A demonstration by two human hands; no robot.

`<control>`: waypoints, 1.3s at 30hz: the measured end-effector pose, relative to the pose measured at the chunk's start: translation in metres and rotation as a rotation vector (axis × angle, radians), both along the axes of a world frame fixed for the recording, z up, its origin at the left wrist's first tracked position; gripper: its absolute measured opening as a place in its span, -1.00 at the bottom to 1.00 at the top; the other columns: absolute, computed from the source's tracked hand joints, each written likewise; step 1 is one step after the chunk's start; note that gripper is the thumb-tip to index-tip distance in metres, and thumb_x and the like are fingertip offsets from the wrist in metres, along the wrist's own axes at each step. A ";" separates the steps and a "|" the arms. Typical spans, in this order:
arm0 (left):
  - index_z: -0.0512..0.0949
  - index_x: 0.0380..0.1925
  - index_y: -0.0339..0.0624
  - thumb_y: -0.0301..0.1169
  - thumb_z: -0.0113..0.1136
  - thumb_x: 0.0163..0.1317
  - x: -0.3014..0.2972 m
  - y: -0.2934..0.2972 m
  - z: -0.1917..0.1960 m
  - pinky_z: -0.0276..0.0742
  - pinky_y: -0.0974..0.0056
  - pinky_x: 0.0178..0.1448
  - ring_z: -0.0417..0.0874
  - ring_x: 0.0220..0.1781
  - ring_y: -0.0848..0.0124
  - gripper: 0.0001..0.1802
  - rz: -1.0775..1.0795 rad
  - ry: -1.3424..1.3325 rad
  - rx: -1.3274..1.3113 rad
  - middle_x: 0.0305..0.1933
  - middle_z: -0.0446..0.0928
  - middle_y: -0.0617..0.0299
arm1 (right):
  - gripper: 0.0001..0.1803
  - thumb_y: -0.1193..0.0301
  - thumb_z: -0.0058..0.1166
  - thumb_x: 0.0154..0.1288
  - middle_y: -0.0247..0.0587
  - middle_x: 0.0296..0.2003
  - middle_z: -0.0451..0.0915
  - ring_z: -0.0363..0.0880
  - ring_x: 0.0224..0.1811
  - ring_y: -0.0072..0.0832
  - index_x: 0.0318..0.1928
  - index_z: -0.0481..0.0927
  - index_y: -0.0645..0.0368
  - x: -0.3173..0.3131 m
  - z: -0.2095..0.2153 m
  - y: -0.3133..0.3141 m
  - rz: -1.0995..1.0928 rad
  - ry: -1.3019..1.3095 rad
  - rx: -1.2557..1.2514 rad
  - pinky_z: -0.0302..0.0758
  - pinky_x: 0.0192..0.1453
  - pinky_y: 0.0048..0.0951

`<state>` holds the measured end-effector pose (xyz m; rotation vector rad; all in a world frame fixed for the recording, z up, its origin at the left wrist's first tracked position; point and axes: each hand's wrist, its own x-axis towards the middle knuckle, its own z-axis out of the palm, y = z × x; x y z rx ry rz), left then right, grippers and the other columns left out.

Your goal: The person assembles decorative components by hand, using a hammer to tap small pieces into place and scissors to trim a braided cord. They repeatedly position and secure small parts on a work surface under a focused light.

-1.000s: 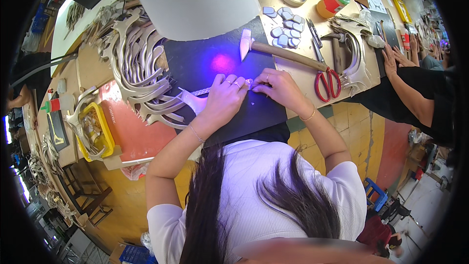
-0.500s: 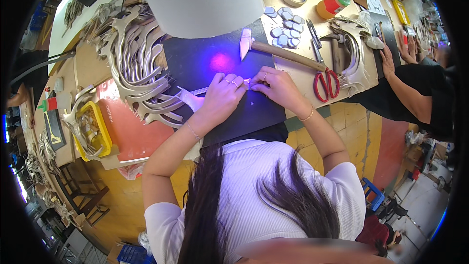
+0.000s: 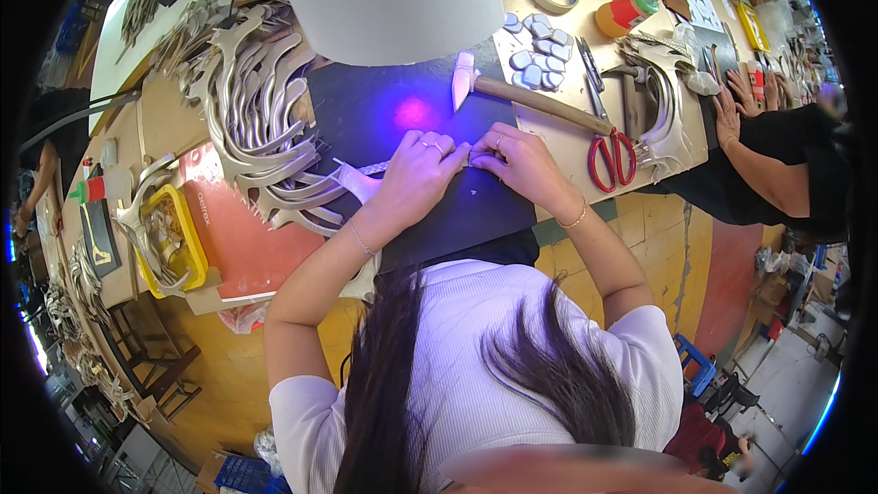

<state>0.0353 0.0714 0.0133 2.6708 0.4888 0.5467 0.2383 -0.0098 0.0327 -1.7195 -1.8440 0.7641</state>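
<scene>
Across the workbench (image 3: 169,114), from the left, sit one yellow tray (image 3: 195,230) and a heap of curved silvery straps (image 3: 261,96), too overlapped to count, probably piled for easy reach. One pale strap (image 3: 358,185) lies over the black mat (image 3: 352,110): the left hand (image 3: 419,169), fingers curled, grips it, seemingly for steadiness, while the right hand (image 3: 521,165) pinches its mostly hidden far end, fingertips nearly meeting. Beyond lie one hammer (image 3: 540,105), perhaps kept handy, a dozen or more grey pads (image 3: 538,62), one tape roll (image 3: 541,2) and one pair of scissors (image 3: 617,134).
</scene>
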 end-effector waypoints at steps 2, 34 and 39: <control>0.65 -0.04 -0.24 -0.42 0.16 0.21 0.000 -0.001 -0.001 0.41 0.14 0.11 0.59 -0.04 0.24 -0.68 -0.011 0.012 0.033 -0.22 0.55 0.17 | -0.84 0.40 0.29 0.21 -0.20 -0.28 0.61 0.64 -0.22 -0.16 -0.21 0.66 0.16 0.000 0.001 0.000 -0.009 -0.004 -0.019 0.58 -0.13 -0.21; 0.71 -0.06 -0.23 -0.52 0.30 0.16 0.013 -0.025 -0.004 0.39 0.05 0.12 0.53 -0.08 0.09 -0.69 0.306 -0.008 -0.231 -0.24 0.50 0.05 | -0.84 0.39 0.26 0.25 -0.16 -0.27 0.60 0.64 -0.23 -0.12 -0.22 0.62 0.19 0.000 -0.003 0.001 -0.020 0.020 -0.026 0.57 -0.12 -0.18; 0.73 -0.07 -0.19 -0.49 0.30 0.18 0.011 -0.024 0.000 0.34 0.06 0.13 0.52 -0.09 0.17 -0.71 0.284 0.016 -0.157 -0.24 0.51 0.12 | -0.82 0.41 0.29 0.22 -0.12 -0.29 0.61 0.67 -0.25 -0.17 -0.22 0.61 0.22 0.000 -0.001 0.003 -0.048 0.052 -0.090 0.57 -0.13 -0.21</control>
